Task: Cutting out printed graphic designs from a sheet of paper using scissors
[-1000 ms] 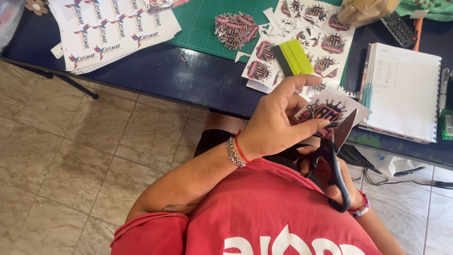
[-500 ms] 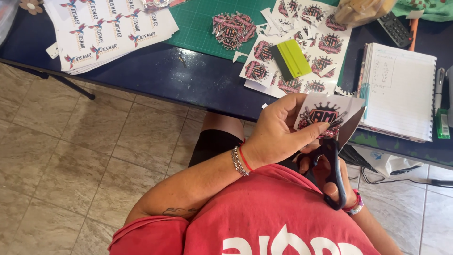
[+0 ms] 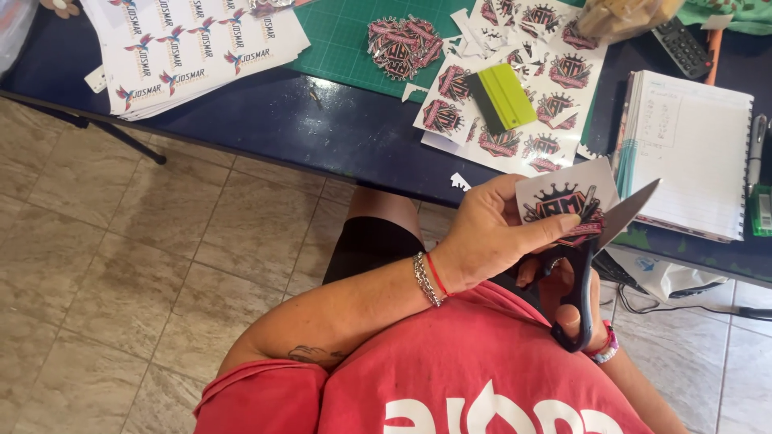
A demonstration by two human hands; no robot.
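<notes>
Gripping sticker [image 3: 563, 201] beside scissors [image 3: 599, 241], hands [image 3: 490, 233] off table edge [image 3: 322, 165].

A dark blue table [image 3: 322, 137] spans the top, beyond the left hand [image 3: 490, 233]. On it, up and left of that hand, lie a green cutting mat [image 3: 346, 44] bearing a heap of cut stickers [image 3: 402, 44] and, farther left, a stack of printed sheets [image 3: 193, 48]. Straight above the hand lies a sticker sheet [image 3: 523, 88] with a yellow-green squeegee [image 3: 503, 98] on it. To the right lies a spiral notebook [image 3: 691, 153].
</notes>
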